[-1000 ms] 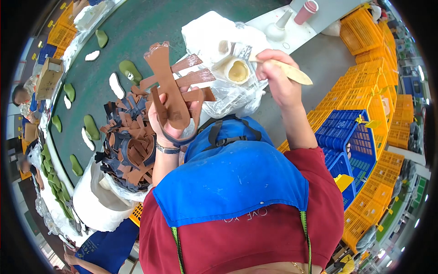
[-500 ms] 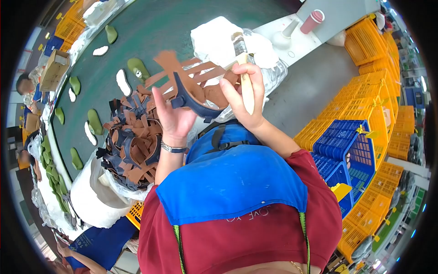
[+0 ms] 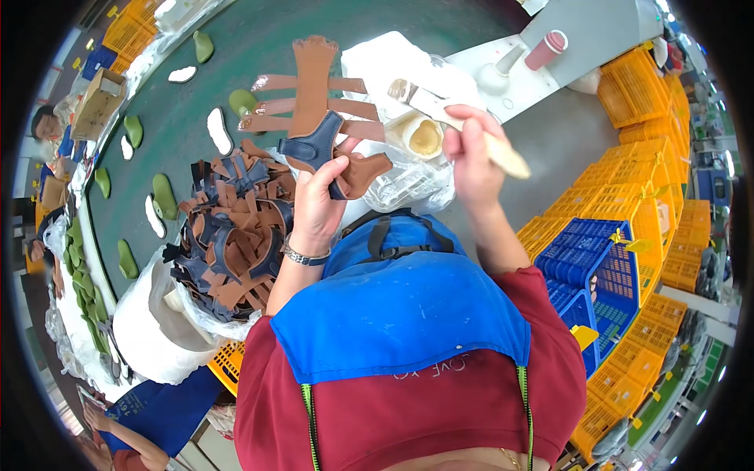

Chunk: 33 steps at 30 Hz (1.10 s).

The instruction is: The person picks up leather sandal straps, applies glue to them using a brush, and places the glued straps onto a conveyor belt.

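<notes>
My left hand (image 3: 320, 196) is closed round the lower part of a brown sandal upper (image 3: 312, 86), which has several side straps and a dark blue buckle strap. The strap ends on its left look shiny. In my right hand (image 3: 477, 161) is a brush (image 3: 428, 104) with a pale wooden handle, gripped between thumb and fingers, its bristles pointing up and left. Just below the brush, a cup of yellowish paste (image 3: 424, 136) stands amid clear plastic wrap. A pile of brown and dark blue uppers (image 3: 236, 243) lies left of my left wrist.
Green soles (image 3: 163, 196) and white pieces (image 3: 220, 131) lie on the green belt (image 3: 259, 47). A white bottle (image 3: 499, 72) and a pink cup (image 3: 546, 49) stand at the upper right. Yellow crates (image 3: 628, 86) and blue crates (image 3: 577, 251) line the right. Another person's arm (image 3: 129, 439) shows lower left.
The upper has been turned and now stands upright, gripped at its base by my left hand, which was spread open. My right hand has moved right with the brush, away from the upper.
</notes>
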Each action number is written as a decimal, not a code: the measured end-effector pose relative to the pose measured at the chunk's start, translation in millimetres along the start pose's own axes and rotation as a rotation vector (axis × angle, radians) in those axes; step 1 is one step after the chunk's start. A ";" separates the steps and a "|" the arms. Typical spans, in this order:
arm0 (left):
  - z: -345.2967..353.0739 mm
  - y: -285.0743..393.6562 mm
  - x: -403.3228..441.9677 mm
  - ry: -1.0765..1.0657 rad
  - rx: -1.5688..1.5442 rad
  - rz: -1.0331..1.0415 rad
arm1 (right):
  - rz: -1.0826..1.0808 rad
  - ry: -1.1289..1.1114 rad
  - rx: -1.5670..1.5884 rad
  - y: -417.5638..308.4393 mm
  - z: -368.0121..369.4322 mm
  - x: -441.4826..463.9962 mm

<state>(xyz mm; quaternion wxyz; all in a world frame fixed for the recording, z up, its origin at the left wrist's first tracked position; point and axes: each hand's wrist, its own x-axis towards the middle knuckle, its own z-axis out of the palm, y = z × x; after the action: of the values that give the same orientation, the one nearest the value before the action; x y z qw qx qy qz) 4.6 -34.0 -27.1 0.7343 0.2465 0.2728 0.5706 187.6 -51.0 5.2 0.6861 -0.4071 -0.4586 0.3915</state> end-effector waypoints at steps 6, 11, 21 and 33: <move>-2.6 2.4 -2.4 -0.066 0.047 -0.073 | 0.092 -0.139 0.149 -6.0 -13.0 7.2; 9.6 7.5 -5.8 -0.061 -0.021 -0.007 | 0.035 -0.197 -0.160 3.7 -11.5 0.2; 3.3 9.5 -5.9 -0.055 0.085 0.016 | -0.004 -0.060 0.157 -5.7 -8.2 -1.8; 11.4 26.0 -6.1 -0.125 0.146 -0.041 | 0.053 -0.007 0.107 -1.7 -17.0 11.3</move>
<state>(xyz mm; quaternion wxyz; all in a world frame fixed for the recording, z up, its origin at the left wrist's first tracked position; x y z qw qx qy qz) -7.1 -34.6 -0.6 0.7417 0.3287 0.2723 0.5175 207.1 -44.8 6.1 0.6945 -0.3804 -0.4285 0.4350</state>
